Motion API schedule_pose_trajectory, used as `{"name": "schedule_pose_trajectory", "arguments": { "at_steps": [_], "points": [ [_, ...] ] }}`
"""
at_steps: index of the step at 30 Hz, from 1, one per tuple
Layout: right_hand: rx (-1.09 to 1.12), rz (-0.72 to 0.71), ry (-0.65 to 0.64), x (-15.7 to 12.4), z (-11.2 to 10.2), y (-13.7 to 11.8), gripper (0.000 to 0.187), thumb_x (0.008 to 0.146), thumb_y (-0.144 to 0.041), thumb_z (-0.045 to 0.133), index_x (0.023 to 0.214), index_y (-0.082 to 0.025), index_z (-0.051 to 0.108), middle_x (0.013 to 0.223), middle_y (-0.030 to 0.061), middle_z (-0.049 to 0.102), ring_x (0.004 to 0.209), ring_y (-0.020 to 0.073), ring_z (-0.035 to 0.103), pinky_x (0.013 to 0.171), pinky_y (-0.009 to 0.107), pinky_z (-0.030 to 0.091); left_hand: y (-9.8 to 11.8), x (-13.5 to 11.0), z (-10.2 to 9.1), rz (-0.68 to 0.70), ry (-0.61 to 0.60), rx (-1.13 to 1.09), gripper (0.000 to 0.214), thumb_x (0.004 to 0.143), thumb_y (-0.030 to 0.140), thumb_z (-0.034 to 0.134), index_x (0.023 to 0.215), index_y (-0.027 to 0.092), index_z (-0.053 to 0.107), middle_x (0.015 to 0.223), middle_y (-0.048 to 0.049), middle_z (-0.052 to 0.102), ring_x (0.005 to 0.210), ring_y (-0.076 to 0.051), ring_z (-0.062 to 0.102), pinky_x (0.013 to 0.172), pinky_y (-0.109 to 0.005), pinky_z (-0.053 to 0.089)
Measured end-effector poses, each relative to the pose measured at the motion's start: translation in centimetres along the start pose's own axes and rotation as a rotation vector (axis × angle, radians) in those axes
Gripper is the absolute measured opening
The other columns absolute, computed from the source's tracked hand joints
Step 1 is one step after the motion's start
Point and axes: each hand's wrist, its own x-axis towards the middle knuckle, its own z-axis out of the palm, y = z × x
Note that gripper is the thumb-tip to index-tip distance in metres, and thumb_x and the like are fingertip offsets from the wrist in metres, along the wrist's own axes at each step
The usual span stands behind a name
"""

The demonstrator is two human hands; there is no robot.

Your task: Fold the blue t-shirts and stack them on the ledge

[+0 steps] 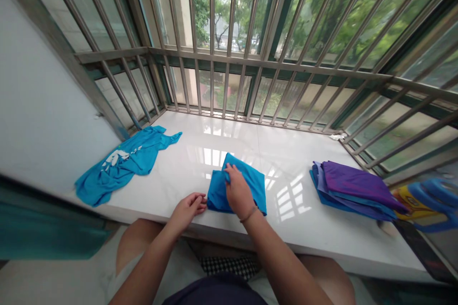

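A folded bright blue garment [250, 176], probably a T-shirt like the one on the left, lies on the white ledge in front of me. My right hand [238, 193] is over its middle, with the fingers closed on a bit of the cloth. Part of the garment is hidden under this hand and wrist. My left hand [191, 208] rests on the ledge just left of the garment. Its fingers are loosely curved and slightly apart, the tips close to the cloth's left edge, and I see nothing held in them.
To the left, a blue T-shirt [132, 164] with a white print lies spread and crumpled. A stack of folded purple and blue clothes [354, 186] sits at the right, beside a yellow and blue container [425, 202]. Metal window bars [246, 62] border the white ledge [282, 248].
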Motion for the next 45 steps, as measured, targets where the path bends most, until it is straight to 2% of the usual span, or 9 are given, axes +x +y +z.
{"name": "schedule_pose_trajectory", "arguments": {
  "at_steps": [4,12,22,26,31,34,39,42,45],
  "points": [
    [-0.267,-0.107,-0.393,-1.9,5.7,-0.8,0.053,0.108,-0.022,0.042,0.159,-0.021,0.054,0.176,0.0123,0.035,0.166,0.0371,0.023,0.130,0.069,0.023,0.0,0.2,0.1,0.000,0.038,-0.016,0.055,0.079,0.062,0.083,0.109,0.016,0.074,0.097,-0.0093,0.079,0.081,-0.019,0.077,0.083,-0.034,0.068],
    [-0.286,-0.264,-0.308,-5.6,6.3,-1.2,0.080,0.101,-0.055,0.063,0.168,-0.018,0.038,0.176,0.0146,0.034,0.166,0.0399,0.019,0.131,0.069,0.021,0.7,0.0,-1.6,0.116,0.127,0.094,0.060,0.081,0.072,0.076,0.107,0.018,0.072,0.091,-0.0067,0.076,0.062,-0.016,0.070,0.059,-0.031,0.064],
    [-0.121,-0.317,-0.257,-9.3,6.3,-0.7,0.036,0.110,-0.023,0.052,0.141,-0.021,0.070,0.137,0.0081,0.076,0.131,0.0251,0.068,0.112,0.036,0.054,1.1,-0.1,-1.8,0.257,0.157,0.289,0.067,0.079,0.084,0.066,0.094,0.019,0.072,0.080,-0.0051,0.075,0.065,-0.021,0.070,0.064,-0.034,0.063],
    [0.213,0.087,0.094,-6.6,-0.7,0.1,0.034,0.110,-0.043,0.053,0.124,-0.026,0.078,0.119,0.0035,0.082,0.110,0.0223,0.077,0.100,0.034,0.058,1.2,-0.7,-1.2,0.270,0.130,0.438,0.063,0.083,0.083,0.062,0.090,0.021,0.073,0.074,-0.0035,0.074,0.066,-0.022,0.070,0.065,-0.033,0.061],
    [0.386,0.414,0.555,-3.6,-14.5,5.2,0.060,0.096,-0.071,0.059,0.113,-0.018,0.080,0.105,0.0096,0.082,0.099,0.0291,0.075,0.092,0.041,0.058,0.8,-0.5,-1.3,0.270,0.125,0.482,0.065,0.082,0.085,0.061,0.090,0.021,0.073,0.076,-0.0045,0.075,0.069,-0.023,0.071,0.067,-0.034,0.060],
    [0.272,0.469,0.671,-3.5,-23.7,8.6,0.072,0.088,-0.080,0.060,0.108,-0.014,0.080,0.092,0.0115,0.080,0.085,0.0289,0.071,0.079,0.040,0.056,0.5,0.0,-1.5,0.265,0.107,0.464,0.068,0.080,0.087,0.061,0.089,0.021,0.073,0.076,-0.0046,0.075,0.068,-0.023,0.071,0.067,-0.034,0.061],
    [-0.357,0.493,0.812,-4.7,-37.0,11.3,0.052,0.101,-0.058,0.057,0.117,-0.014,0.080,0.094,0.0155,0.077,0.082,0.0256,0.065,0.075,0.037,0.042,0.4,0.1,-1.6,0.254,0.107,0.438,0.070,0.078,0.089,0.063,0.087,0.021,0.073,0.076,-0.0047,0.075,0.069,-0.023,0.071,0.065,-0.033,0.061],
    [-0.576,0.507,0.849,-4.5,-41.1,13.2,0.044,0.107,-0.045,0.054,0.127,-0.014,0.077,0.104,0.0221,0.076,0.084,0.0253,0.064,0.075,0.039,0.036,0.4,0.0,-1.5,0.261,0.101,0.445,0.067,0.080,0.087,0.062,0.087,0.021,0.073,0.076,-0.0041,0.075,0.068,-0.022,0.071,0.065,-0.032,0.060],
    [-0.627,0.551,0.788,-3.5,-40.9,16.5,0.043,0.108,-0.041,0.054,0.133,-0.013,0.074,0.109,0.0260,0.076,0.086,0.0259,0.065,0.077,0.040,0.035,0.3,0.0,-1.4,0.273,0.096,0.460,0.064,0.082,0.085,0.062,0.087,0.022,0.073,0.075,-0.0037,0.075,0.068,-0.022,0.071,0.065,-0.031,0.059]
  ]
}}
